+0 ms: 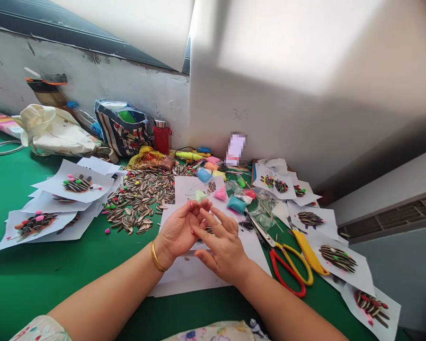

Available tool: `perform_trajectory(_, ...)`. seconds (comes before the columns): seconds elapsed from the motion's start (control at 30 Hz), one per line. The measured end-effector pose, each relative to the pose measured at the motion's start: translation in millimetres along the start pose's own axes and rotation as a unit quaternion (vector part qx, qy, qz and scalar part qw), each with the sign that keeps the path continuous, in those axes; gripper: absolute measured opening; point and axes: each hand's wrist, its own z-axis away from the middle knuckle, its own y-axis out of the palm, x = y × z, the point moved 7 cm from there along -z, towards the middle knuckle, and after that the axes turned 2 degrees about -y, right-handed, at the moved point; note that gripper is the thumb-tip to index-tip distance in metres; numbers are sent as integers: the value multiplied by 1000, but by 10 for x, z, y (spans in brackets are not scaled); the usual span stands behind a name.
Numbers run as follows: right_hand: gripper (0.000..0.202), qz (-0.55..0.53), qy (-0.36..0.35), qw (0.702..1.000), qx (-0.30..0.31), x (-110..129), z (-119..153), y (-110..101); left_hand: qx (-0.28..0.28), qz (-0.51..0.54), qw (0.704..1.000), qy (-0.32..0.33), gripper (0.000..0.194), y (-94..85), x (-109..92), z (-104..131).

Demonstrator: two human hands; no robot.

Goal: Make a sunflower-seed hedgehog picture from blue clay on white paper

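My left hand (180, 227), with a gold bangle (156, 256) at the wrist, is open and palm up over a white paper sheet (248, 260). My right hand (224, 244) is open, fingers apart, its fingertips resting on the left palm and fingers. Whether a small piece of something lies between them is hidden. Under and behind the hands, dark seed shapes and pen lines show on the paper. Just beyond my fingertips are lumps of soft clay, pale green (200, 195) and pink (220, 193), and a teal packet (236, 204).
A pile of striped sunflower seeds (145, 189) lies left of the paper. Sheets with seed-and-clay figures lie at left (81, 182) and right (337, 258). Scissors (286, 260) and a yellow comb-like tool (308, 251) lie to the right. A red flask (161, 137) and bags stand behind.
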Motion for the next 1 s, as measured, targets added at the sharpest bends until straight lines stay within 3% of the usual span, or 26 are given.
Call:
perform_trajectory(0.17, 57, -1, 6, 1000, -1, -5, 5, 1, 16, -12, 1000, -15, 16, 15, 12, 4)
perform_trajectory(0.3, 44, -16, 0, 1000, -9, -1, 10, -20, 13, -1, 1000, 10, 19, -8, -42, -10)
perform_trajectory(0.43, 51, -13, 2, 1000, 4, -6, 4, -4, 7, -3, 1000, -10, 18, -23, -13, -12)
perform_trajectory(0.53, 42, -10, 10, 1000, -9, -25, 1, -27, 12, 1, 1000, 7, 19, -3, -31, 0)
perform_trajectory(0.67, 43, -19, -6, 1000, 2, -13, -5, -12, 3, -2, 1000, -24, 20, -11, 21, -3)
perform_trajectory(0.8, 25, -31, 25, 998, -39, -85, -6, -46, 19, 0, 1000, -7, 21, -7, 11, -11)
perform_trajectory(1.0, 10, -85, 45, 991, -90, -113, -7, -65, 55, -15, 995, -80, 18, 44, 175, 33)
